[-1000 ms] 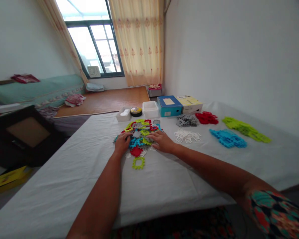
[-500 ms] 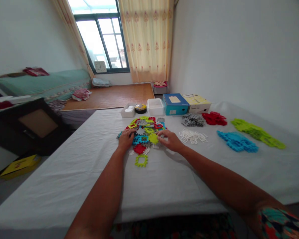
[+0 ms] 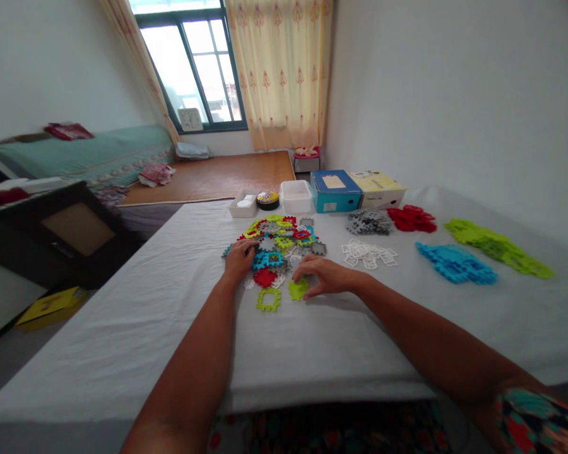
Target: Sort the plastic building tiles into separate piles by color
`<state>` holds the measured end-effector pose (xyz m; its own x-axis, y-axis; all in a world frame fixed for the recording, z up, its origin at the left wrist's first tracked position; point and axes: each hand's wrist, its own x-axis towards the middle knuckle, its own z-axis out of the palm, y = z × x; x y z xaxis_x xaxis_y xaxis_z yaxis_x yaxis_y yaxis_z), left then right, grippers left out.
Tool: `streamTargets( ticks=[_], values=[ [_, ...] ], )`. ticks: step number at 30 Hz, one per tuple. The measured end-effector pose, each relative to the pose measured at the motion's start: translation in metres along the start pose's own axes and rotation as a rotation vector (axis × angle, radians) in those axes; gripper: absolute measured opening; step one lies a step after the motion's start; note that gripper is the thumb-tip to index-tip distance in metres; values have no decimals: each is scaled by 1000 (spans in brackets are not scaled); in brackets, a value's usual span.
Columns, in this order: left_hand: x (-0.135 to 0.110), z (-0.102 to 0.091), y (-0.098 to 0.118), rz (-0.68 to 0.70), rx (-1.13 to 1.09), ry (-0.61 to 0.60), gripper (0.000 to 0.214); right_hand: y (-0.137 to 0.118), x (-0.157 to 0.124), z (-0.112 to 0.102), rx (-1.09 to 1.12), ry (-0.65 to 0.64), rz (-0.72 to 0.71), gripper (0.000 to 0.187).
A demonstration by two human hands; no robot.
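Observation:
A mixed pile of toothed plastic building pieces (image 3: 267, 260) in red, blue, lime, grey and white lies on the table. My left hand (image 3: 240, 257) rests at the pile's left edge, its fingers stretched out over the pieces, holding nothing that I can see. Nearer to me, my right hand (image 3: 324, 275) has thumb and fingers at the edges of a lime-green toothed square (image 3: 298, 289), which is low over or on the cloth. Just left of it lies a lime square frame (image 3: 268, 300), below a red square (image 3: 265, 278).
Sorted heaps of white (image 3: 369, 253), grey (image 3: 370, 222), red (image 3: 411, 219), blue (image 3: 455, 263) and lime pieces (image 3: 499, 247) lie to the right. Along the back stand a white tray (image 3: 236, 209), a round tin (image 3: 267, 200), a clear container (image 3: 296, 197), a blue box (image 3: 336, 192) and a yellow box (image 3: 377, 188).
My right hand has brought the solid lime square from the pile's right side toward me, beside the lime frame. My left hand has stayed at the pile. The view has tilted slightly down.

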<state>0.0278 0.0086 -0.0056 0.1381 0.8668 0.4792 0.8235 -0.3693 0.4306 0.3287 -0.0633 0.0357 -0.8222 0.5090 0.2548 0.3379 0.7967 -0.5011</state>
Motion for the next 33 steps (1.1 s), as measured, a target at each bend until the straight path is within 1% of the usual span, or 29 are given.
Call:
streamTargets(
  ticks=[2, 4, 8, 10, 11, 13, 16, 22, 24, 26, 28, 30, 31, 33],
  values=[
    [0, -1, 1, -6, 0, -1, 32, -1, 0, 4, -43, -17, 15, 52],
    [0, -1, 2, -7, -1, -2, 32, -3, 0, 6, -78, -39, 7, 52],
    [0, -2, 3, -1, -3, -5, 33, -10, 1, 4, -70, -65, -42, 28],
    [0, -1, 2, -3, -1, -2, 32, -14, 2, 2, -27, -101, -63, 21],
    [0, 0, 1, -3, 1, 2, 32, -16, 3, 1, -5, -125, -65, 22],
    [0, 1, 0, 1, 1, 11, 32, -20, 3, -1, 22, -155, -60, 29],
    [0, 3, -3, 11, 1, 15, 32, -22, 3, 0, 20, -142, -50, 41],
    [1, 3, -6, 11, 5, 20, 33, -21, 5, 2, -78, -164, 12, 41],
    [1, 3, -6, 23, 6, 10, 34, -25, 5, 1, -80, -153, 7, 44],
    [2, 2, -8, 38, 6, 3, 35, -31, 2, -3, -54, -140, -20, 43],
    [3, 3, -10, 50, 8, 4, 36, -37, -8, -10, -10, -121, -50, 38],
    [4, 3, -13, 59, 12, 5, 37, -40, -27, -20, 30, -83, -38, 34],
    [5, 3, -15, 65, 14, 4, 37, -38, -41, -26, 48, -56, -4, 33],
    [7, 4, -19, 67, 27, -6, 39, -29, -74, -41, 83, 28, 118, 35]
  ],
)
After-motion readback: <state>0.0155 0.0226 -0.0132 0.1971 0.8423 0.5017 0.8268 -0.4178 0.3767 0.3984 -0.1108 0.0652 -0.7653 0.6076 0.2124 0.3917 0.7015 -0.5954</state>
